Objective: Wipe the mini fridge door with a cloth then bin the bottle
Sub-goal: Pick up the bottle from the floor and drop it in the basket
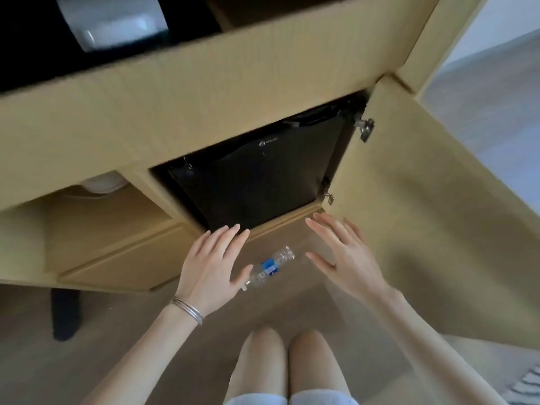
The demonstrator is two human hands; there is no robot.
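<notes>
A black mini fridge (257, 176) sits shut inside a wooden cabinet, its door facing me. A clear plastic bottle (270, 267) with a blue label lies on its side on the floor in front of it, between my hands. My left hand (210, 264) hovers open just left of the bottle, fingertips near the cabinet's lower edge, thumb close to the bottle's cap end. My right hand (344, 255) is open to the right of the bottle, fingers spread, holding nothing. No cloth is in view.
The cabinet door (423, 214) stands swung open at the right, with metal hinges (364, 128). A drawer unit (117, 247) is at the left, a dark object (65, 314) on the floor beneath it. My knees (289, 355) are close below. A white appliance (114, 21) sits on top.
</notes>
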